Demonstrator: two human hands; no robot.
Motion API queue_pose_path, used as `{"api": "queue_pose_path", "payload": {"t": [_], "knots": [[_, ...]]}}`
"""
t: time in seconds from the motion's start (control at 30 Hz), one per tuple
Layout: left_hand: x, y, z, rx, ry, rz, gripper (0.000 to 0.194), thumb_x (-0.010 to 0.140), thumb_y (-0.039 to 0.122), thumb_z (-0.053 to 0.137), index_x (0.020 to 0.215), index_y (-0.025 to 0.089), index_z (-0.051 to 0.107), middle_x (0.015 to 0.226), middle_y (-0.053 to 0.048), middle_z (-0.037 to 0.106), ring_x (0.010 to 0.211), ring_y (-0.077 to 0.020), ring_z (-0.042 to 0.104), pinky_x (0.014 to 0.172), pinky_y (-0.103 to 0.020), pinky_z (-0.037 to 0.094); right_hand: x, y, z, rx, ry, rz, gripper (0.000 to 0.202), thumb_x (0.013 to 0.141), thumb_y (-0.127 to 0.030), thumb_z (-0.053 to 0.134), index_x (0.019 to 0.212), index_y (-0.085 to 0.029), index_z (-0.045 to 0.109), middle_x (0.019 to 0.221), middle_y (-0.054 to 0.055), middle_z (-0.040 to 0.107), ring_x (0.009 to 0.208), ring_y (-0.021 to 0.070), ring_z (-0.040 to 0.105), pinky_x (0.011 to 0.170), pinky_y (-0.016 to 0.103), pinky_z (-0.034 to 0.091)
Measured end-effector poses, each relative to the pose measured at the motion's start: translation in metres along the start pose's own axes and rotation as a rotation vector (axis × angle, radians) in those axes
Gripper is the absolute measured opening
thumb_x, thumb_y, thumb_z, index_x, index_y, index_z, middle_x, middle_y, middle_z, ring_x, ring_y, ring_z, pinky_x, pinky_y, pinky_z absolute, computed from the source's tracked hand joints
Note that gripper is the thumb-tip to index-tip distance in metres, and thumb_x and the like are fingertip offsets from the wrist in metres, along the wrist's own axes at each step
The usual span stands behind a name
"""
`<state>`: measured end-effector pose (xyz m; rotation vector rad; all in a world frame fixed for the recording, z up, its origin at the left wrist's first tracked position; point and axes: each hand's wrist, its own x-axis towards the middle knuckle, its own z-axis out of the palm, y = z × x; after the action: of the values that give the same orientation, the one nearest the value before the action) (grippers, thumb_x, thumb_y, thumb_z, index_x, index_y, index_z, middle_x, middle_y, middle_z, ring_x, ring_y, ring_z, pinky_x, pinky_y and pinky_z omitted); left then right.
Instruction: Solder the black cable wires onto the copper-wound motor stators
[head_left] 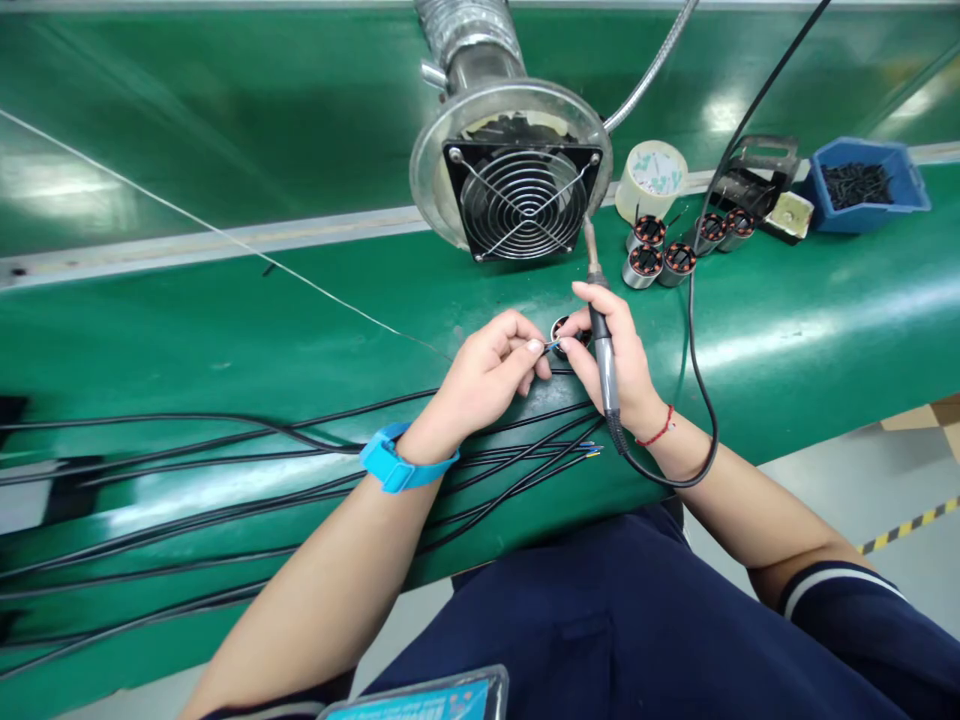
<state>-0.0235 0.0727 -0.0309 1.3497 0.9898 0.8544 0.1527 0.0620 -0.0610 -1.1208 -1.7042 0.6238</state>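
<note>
My left hand [499, 367], with a blue strap [397, 462] at its wrist, pinches the end of a black cable whose thin wires show between the fingertips. My right hand [615, 350] holds a soldering iron [605, 365] in its palm, tip pointing up and away from me. Its thumb and forefinger meet at a small blue wire [555, 345] beside the left fingertips. Just behind the fingers sits a round metal motor part [561, 328], partly hidden by my right hand. A thin pale wire [322, 290] runs in from the upper left towards my left hand.
Several black cables [225, 520] lie across the green table [787, 350]. A fan on a duct [529, 200] hangs behind my hands. Back right are several motor parts [645, 266], a tape roll [651, 180], an iron stand [750, 185], a small sponge box [789, 216] and a blue bin [862, 215].
</note>
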Motion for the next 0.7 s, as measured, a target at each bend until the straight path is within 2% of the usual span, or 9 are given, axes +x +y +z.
{"api": "queue_pose_path", "payload": {"t": [0.2, 0.4, 0.57, 0.7], "knots": [[0.001, -0.002, 0.004, 0.077, 0.045, 0.009, 0.026, 0.093, 0.042, 0.063, 0.081, 0.021, 0.055, 0.063, 0.0, 0.066, 0.049, -0.0105, 0.051, 0.049, -0.023, 0.04, 0.002, -0.001, -0.002, 0.005, -0.024, -0.006, 0.05, 0.093, -0.022, 0.059, 0.14, -0.028, 0.046, 0.093, -0.002, 0.069, 0.092, 0.0189, 0.067, 0.095, 0.041, 0.054], [0.001, 0.006, 0.007, 0.151, 0.066, -0.013, 0.02, 0.091, 0.035, 0.059, 0.08, 0.02, 0.054, 0.065, 0.0, 0.064, 0.052, -0.0113, 0.05, 0.052, -0.024, 0.04, 0.004, -0.003, -0.002, 0.036, -0.03, -0.022, 0.047, 0.092, -0.022, 0.058, 0.136, -0.028, 0.045, 0.09, -0.002, 0.067, 0.087, 0.0189, 0.066, 0.094, 0.042, 0.054], [0.0, 0.008, 0.005, 0.243, 0.107, 0.058, 0.011, 0.082, 0.028, 0.062, 0.078, 0.02, 0.056, 0.071, 0.001, 0.059, 0.067, -0.0135, 0.054, 0.063, -0.025, 0.045, 0.004, -0.007, 0.0, 0.046, -0.008, -0.037, 0.046, 0.088, -0.015, 0.058, 0.131, -0.027, 0.046, 0.088, -0.003, 0.067, 0.087, 0.0185, 0.066, 0.095, 0.042, 0.053], [-0.001, 0.008, 0.002, 0.352, 0.1, 0.098, 0.009, 0.083, 0.027, 0.061, 0.078, 0.019, 0.058, 0.073, 0.001, 0.061, 0.069, -0.0138, 0.054, 0.064, -0.025, 0.043, 0.006, -0.009, 0.0, 0.07, -0.022, -0.025, 0.044, 0.09, -0.016, 0.059, 0.131, -0.027, 0.048, 0.088, -0.003, 0.067, 0.091, 0.0188, 0.066, 0.097, 0.042, 0.052]]}}
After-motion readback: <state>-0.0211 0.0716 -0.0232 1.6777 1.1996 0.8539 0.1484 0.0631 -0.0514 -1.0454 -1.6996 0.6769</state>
